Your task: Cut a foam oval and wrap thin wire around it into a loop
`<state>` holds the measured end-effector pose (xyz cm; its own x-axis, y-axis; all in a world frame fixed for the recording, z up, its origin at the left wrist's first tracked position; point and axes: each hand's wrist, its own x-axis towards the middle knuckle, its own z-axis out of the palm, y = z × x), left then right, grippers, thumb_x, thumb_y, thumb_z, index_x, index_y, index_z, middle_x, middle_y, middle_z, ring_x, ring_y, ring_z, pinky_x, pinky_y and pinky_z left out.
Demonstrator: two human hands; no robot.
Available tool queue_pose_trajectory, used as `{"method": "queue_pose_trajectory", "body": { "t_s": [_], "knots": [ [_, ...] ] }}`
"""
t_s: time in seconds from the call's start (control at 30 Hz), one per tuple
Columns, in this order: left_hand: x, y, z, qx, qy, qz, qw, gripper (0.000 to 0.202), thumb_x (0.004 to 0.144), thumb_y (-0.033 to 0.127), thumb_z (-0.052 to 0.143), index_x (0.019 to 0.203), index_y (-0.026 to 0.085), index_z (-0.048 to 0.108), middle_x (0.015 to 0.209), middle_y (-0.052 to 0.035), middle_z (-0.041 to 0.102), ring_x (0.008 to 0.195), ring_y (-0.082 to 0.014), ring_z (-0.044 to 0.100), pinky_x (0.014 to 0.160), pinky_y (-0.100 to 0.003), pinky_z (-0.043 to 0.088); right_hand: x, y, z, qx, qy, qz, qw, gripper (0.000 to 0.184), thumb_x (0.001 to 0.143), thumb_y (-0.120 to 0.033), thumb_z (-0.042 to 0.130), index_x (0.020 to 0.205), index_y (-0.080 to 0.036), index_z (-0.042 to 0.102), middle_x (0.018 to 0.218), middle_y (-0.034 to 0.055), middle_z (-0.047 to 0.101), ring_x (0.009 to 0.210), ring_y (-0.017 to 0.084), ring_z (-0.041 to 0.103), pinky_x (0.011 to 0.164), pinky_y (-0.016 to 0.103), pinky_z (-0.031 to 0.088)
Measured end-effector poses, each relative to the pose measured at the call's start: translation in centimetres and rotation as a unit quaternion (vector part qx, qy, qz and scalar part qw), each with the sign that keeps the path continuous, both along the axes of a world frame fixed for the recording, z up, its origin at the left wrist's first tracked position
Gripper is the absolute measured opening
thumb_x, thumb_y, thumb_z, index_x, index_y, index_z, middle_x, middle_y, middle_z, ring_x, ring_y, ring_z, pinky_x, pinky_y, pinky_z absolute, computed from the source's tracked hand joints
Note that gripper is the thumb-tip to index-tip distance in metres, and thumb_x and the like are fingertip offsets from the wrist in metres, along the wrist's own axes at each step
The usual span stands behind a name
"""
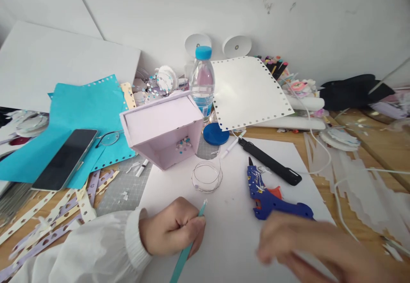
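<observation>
In the head view, my left hand (177, 227) is closed around teal tweezers (184, 259). Their tip points up and away from me, with a small whitish bit at its end. Just beyond that tip lies a coil of thin wire (207, 176) on the white sheet (230, 240). My right hand (304, 242) is smeared by motion at the lower right, nearest to a blue glue gun (265, 197); whether it holds anything does not show. Behind the wire, a pale lilac open box (163, 123) rests tilted, with several small blue and white bits inside.
Behind the box stands a clear bottle (202, 82) beside a blue round lid (216, 134). A black bar-shaped tool (270, 161) lies beyond the glue gun. On the left are a phone (65, 159), glasses (109, 139), teal paper (86, 103) and punched strips (54, 223). White cords (341, 206) cross the right side.
</observation>
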<state>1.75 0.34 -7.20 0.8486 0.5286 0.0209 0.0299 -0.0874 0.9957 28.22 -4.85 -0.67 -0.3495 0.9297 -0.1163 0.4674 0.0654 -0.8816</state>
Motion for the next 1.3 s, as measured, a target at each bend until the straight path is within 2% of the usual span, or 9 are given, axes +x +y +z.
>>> {"method": "queue_pose_trajectory", "body": {
  "t_s": [0.07,0.17,0.23,0.33,0.47,0.63,0.93,1.07,1.3],
  "knots": [
    [0.0,0.0,0.0,0.001,0.002,0.0,1.0,0.07,0.097,0.056,0.019,0.046,0.017,0.046,0.041,-0.0081,0.054,0.039,-0.0105,0.048,0.045,-0.022,0.042,-1.4,1.3,-0.1,-0.009,0.039,-0.029,0.999,0.018,0.091,-0.032,0.054,0.089,-0.035,0.072,0.084,0.0031,0.07,0.08,0.02,0.068,0.073,0.03,0.057],
    [0.0,-0.1,-0.1,0.004,0.005,-0.009,1.0,0.071,0.098,0.056,0.018,0.046,0.016,0.047,0.041,-0.0088,0.054,0.039,-0.0102,0.048,0.045,-0.022,0.042,-4.2,3.2,-0.7,-0.045,0.104,-0.011,0.994,0.018,0.092,-0.029,0.054,0.104,-0.028,0.068,0.098,0.0033,0.068,0.085,0.017,0.065,0.074,0.027,0.054],
    [0.0,-0.1,-0.2,0.005,0.008,-0.013,1.0,0.071,0.098,0.056,0.019,0.047,0.016,0.047,0.041,-0.0086,0.054,0.039,-0.0101,0.048,0.044,-0.021,0.042,-5.7,3.8,-1.4,-0.055,0.124,0.0,0.991,0.017,0.092,-0.027,0.055,0.103,-0.024,0.068,0.097,0.0029,0.068,0.087,0.017,0.064,0.076,0.027,0.052],
    [-0.1,0.0,-0.4,0.007,0.005,-0.03,1.0,0.071,0.097,0.056,0.019,0.048,0.015,0.049,0.04,-0.0083,0.054,0.038,-0.01,0.048,0.042,-0.02,0.04,-6.7,4.0,-2.1,-0.071,0.149,0.011,0.986,0.012,0.089,-0.021,0.056,0.091,-0.021,0.068,0.088,0.0011,0.068,0.084,0.015,0.063,0.075,0.025,0.051],
    [0.0,0.2,-0.5,0.003,0.0,-0.045,0.999,0.071,0.096,0.058,0.018,0.049,0.016,0.048,0.039,-0.0073,0.053,0.037,-0.0098,0.049,0.039,-0.019,0.038,-6.8,3.8,-2.5,-0.112,0.178,-0.004,0.978,0.01,0.088,-0.021,0.059,0.083,-0.02,0.067,0.078,-0.0006,0.066,0.075,0.013,0.061,0.069,0.022,0.049],
    [0.1,0.2,-0.4,0.006,-0.007,-0.049,0.999,0.07,0.097,0.057,0.018,0.048,0.016,0.047,0.04,-0.0079,0.054,0.037,-0.0099,0.049,0.039,-0.019,0.039,-6.6,3.8,-2.8,-0.156,0.183,-0.002,0.971,0.014,0.089,-0.028,0.059,0.082,-0.019,0.068,0.069,-0.0013,0.061,0.063,0.012,0.054,0.057,0.021,0.044],
    [0.2,0.3,-0.1,0.023,0.002,-0.048,0.999,0.071,0.096,0.059,0.018,0.049,0.016,0.048,0.039,-0.0068,0.053,0.037,-0.0093,0.047,0.038,-0.019,0.036,-6.8,3.4,-2.7,-0.054,0.16,-0.036,0.985,0.013,0.088,-0.024,0.059,0.08,-0.021,0.07,0.075,0.0005,0.067,0.072,0.015,0.062,0.066,0.023,0.049],
    [0.2,0.2,-0.1,0.029,-0.002,-0.036,0.999,0.071,0.096,0.058,0.018,0.048,0.016,0.048,0.038,-0.0074,0.053,0.036,-0.0094,0.047,0.038,-0.019,0.037,-6.7,3.5,-2.8,-0.067,0.161,-0.032,0.984,0.012,0.088,-0.024,0.06,0.08,-0.021,0.069,0.075,0.0004,0.067,0.071,0.014,0.061,0.065,0.022,0.049],
    [0.1,0.2,-0.1,0.027,0.003,-0.028,0.999,0.07,0.097,0.057,0.018,0.048,0.017,0.047,0.039,-0.0063,0.053,0.037,-0.0094,0.048,0.039,-0.019,0.037,-6.5,3.4,-2.8,-0.097,0.162,-0.031,0.982,0.014,0.088,-0.028,0.061,0.08,-0.021,0.07,0.073,0.0004,0.066,0.063,0.013,0.058,0.055,0.021,0.046]
  ]
}}
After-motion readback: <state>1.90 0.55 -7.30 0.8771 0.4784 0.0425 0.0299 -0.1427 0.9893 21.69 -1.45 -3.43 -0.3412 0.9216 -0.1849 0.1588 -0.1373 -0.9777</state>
